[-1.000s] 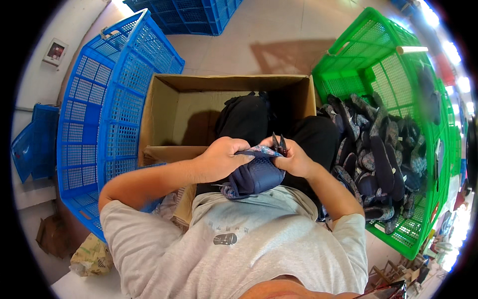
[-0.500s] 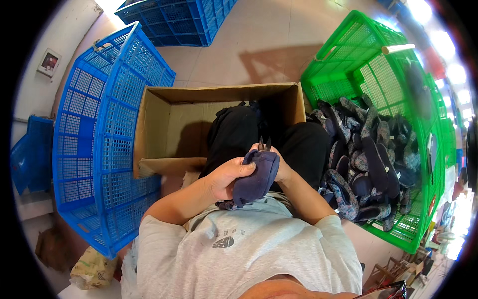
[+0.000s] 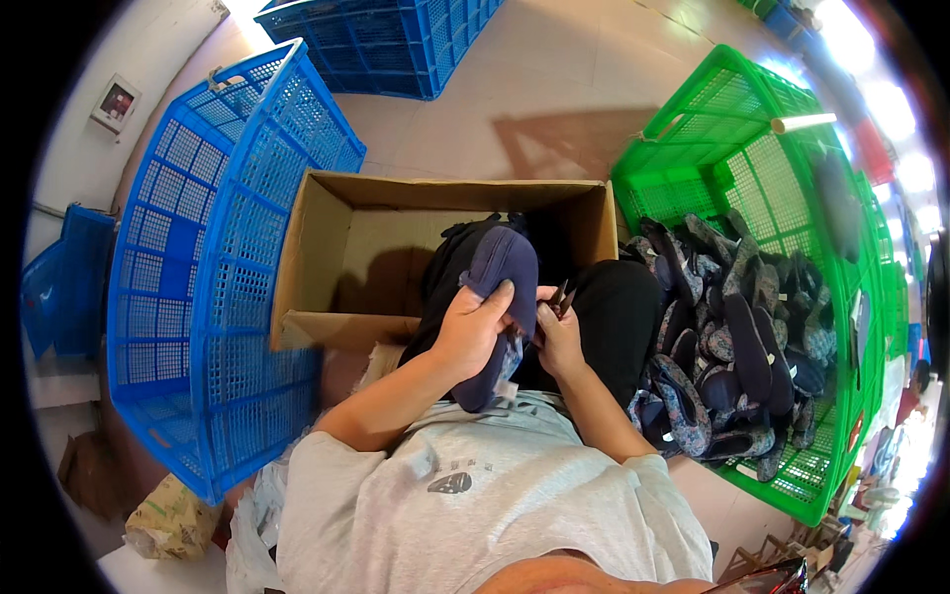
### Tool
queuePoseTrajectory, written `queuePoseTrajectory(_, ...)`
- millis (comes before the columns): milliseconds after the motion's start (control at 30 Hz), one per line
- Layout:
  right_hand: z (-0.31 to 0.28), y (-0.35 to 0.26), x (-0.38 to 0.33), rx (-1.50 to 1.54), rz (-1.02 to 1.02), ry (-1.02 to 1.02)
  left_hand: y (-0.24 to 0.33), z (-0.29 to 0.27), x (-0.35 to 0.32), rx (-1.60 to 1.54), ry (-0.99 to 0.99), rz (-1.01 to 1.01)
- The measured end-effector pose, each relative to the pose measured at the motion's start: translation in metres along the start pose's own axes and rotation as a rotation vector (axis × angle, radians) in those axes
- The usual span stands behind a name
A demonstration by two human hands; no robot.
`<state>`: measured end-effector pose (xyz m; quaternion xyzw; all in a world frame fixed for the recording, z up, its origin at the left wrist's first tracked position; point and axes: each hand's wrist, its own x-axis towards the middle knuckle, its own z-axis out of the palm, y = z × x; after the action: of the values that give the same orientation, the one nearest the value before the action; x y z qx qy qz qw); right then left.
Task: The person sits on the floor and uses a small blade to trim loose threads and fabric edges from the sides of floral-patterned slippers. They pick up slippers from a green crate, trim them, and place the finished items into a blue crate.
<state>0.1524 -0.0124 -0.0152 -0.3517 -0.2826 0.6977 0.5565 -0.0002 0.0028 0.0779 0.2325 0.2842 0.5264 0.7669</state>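
Observation:
My left hand [image 3: 477, 327] is closed around a navy slipper [image 3: 510, 265], thumb on top, holding it over my lap. A patterned part with a small pale tag shows lower down beside the sole. In my right hand [image 3: 559, 337], at the slipper's right edge, is a pair of thread snips [image 3: 562, 299] with dark pointed blades. The right fingers are wrapped round the snips and partly hidden by the slipper. Many more slippers [image 3: 747, 342], navy and flower-patterned, lie heaped in the green crate [image 3: 693, 129] on my right.
An open cardboard box [image 3: 312, 257] stands in front of me, its right part behind my knees. To the left is a tall blue crate [image 3: 223, 287], with another blue crate [image 3: 381, 45] farther off. A yellowish plastic bag [image 3: 173, 520] lies at lower left.
The slipper has been turned and raised away from my body, so its length and patterned part now show. My right hand with the snips has moved to its right side.

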Motion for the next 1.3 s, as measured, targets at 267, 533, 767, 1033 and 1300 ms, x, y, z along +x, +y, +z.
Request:
queuePoseTrajectory(267,-0.004,-0.002,0.004,-0.100,0.272,0.011,-0.039,-0.048,0.040,0.577,0.317,0.011)
queuePoseTrajectory(533,-0.011,0.028,0.007,-0.242,0.124,0.074,0.028,-0.048,0.022,1.487,0.275,0.694)
queuePoseTrajectory(767,-0.001,0.026,0.003,-0.346,0.029,0.076,0.053,-0.084,0.033,1.289,-0.104,0.232)
queuePoseTrajectory(1033,-0.011,0.037,0.003,-0.529,0.040,0.098,0.040,-0.092,0.017,1.509,-0.039,0.624)
queuePoseTrajectory(1300,-0.009,0.031,-0.001,-0.574,0.068,0.094,0.014,-0.104,0.015,1.552,0.234,0.992)
